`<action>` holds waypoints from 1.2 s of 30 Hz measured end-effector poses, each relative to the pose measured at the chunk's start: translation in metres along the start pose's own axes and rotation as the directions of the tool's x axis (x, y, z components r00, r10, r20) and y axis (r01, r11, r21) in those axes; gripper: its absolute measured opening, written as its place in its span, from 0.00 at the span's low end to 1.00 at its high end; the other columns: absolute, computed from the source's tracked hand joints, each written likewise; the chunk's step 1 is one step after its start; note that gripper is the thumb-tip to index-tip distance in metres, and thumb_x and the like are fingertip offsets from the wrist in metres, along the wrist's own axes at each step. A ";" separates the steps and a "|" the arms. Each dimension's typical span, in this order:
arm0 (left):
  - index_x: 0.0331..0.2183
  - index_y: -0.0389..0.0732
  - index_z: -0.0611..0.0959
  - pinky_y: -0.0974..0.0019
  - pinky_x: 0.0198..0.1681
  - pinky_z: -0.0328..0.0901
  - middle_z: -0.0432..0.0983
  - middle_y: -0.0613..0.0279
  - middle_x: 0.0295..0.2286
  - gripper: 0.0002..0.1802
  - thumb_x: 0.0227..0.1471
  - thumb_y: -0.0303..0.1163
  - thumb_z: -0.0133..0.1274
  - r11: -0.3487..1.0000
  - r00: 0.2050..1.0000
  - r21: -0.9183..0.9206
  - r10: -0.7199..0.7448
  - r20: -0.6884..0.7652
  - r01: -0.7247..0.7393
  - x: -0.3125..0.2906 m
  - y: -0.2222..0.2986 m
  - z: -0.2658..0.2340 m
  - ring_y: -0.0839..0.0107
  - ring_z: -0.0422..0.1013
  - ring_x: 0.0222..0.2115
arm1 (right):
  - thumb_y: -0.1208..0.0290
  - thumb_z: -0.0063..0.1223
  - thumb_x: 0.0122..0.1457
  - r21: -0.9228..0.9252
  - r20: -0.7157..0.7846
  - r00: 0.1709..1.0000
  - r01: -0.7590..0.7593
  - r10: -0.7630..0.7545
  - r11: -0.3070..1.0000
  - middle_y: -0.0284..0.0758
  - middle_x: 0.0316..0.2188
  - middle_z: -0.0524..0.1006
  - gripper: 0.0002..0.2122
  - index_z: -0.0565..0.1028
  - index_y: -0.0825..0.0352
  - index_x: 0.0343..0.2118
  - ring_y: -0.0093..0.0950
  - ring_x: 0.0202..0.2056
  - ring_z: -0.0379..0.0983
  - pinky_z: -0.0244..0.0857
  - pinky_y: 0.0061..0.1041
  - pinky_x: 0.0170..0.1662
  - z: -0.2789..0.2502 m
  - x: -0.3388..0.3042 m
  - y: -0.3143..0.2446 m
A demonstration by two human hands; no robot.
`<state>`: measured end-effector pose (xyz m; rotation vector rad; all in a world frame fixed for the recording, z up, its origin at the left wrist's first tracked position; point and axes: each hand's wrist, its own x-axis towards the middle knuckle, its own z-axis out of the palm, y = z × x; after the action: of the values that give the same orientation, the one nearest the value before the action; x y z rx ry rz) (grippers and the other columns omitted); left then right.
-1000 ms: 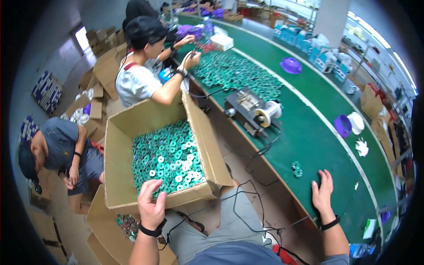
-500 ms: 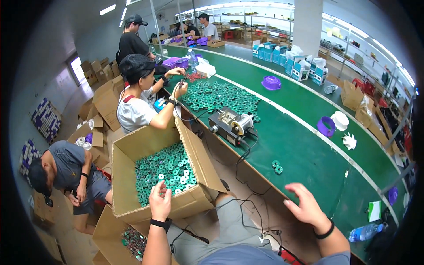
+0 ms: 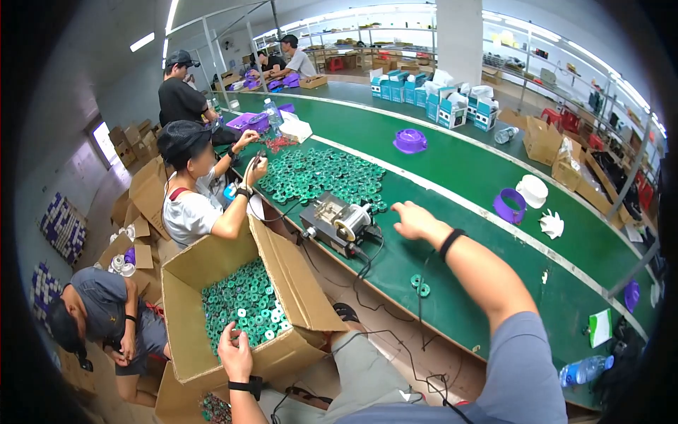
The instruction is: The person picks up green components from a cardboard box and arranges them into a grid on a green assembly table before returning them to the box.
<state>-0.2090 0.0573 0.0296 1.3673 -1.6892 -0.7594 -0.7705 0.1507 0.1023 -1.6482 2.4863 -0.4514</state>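
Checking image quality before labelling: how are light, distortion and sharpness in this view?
Head view: even overhead strip lighting, soft shadows; fisheye bends the green table edge, black corners; right hand and left hand at the cardboard box fairly sharp; far shelves bright, washed out.

Open brown carton (image 3: 212, 272) of green rings at left; white-and-blue boxes (image 3: 431, 95) (small, perhaps product cartons) far on bench.

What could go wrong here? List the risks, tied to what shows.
The left hand rests on the rim of the cardboard box full of green rings; leaning there might tip it. The right hand reaches over the small machine, whose black cables trail off the table edge and could snag the arm.
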 end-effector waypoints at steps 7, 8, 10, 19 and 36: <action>0.53 0.35 0.81 0.68 0.32 0.72 0.81 0.60 0.35 0.22 0.56 0.27 0.61 0.989 0.999 0.141 0.036 -0.019 -0.033 -0.008 0.000 -0.007 0.75 0.75 0.27 | 0.70 0.50 0.61 -0.108 0.058 0.991 -0.112 0.118 0.988 0.51 0.56 0.71 0.22 0.71 0.62 0.59 0.51 0.52 0.76 0.73 0.48 0.55 0.045 0.066 -0.020; 0.52 0.35 0.81 0.65 0.32 0.73 0.81 0.57 0.36 0.23 0.54 0.27 0.62 0.983 0.997 0.163 0.080 -0.001 -0.079 -0.003 -0.003 -0.002 0.72 0.76 0.26 | 0.70 0.49 0.61 -0.123 0.051 0.991 -0.120 0.127 0.985 0.51 0.56 0.71 0.22 0.71 0.62 0.59 0.51 0.51 0.77 0.73 0.49 0.55 0.041 0.063 -0.012; 0.52 0.35 0.82 0.64 0.33 0.73 0.81 0.56 0.36 0.23 0.53 0.28 0.63 0.970 0.995 0.222 0.098 0.005 -0.097 0.000 0.003 0.010 0.69 0.77 0.26 | 0.70 0.51 0.60 -0.144 0.051 0.987 -0.145 0.154 0.979 0.49 0.56 0.70 0.22 0.72 0.62 0.59 0.50 0.52 0.76 0.73 0.47 0.55 0.033 0.059 -0.007; 0.55 0.36 0.81 0.48 0.48 0.73 0.85 0.44 0.37 0.37 0.49 0.49 0.65 0.751 0.938 0.660 -0.219 0.267 -0.013 0.036 0.007 -0.013 0.45 0.80 0.40 | 0.66 0.62 0.57 -0.115 -0.034 0.997 -0.078 0.074 0.990 0.45 0.58 0.68 0.27 0.69 0.61 0.61 0.49 0.55 0.73 0.73 0.46 0.55 0.045 0.061 -0.008; 0.62 0.43 0.75 0.47 0.45 0.73 0.85 0.53 0.34 0.38 0.53 0.49 0.60 0.831 0.950 0.555 -0.206 0.233 0.044 0.007 0.025 -0.005 0.49 0.80 0.39 | 0.64 0.60 0.60 -0.082 -0.103 0.990 -0.108 0.100 0.991 0.43 0.61 0.68 0.30 0.66 0.57 0.66 0.49 0.59 0.66 0.72 0.44 0.57 0.064 0.055 -0.002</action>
<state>-0.2176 0.0567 0.0546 1.8449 -2.1717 -0.5842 -0.7735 0.0886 0.0457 -1.5522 2.6849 -0.4268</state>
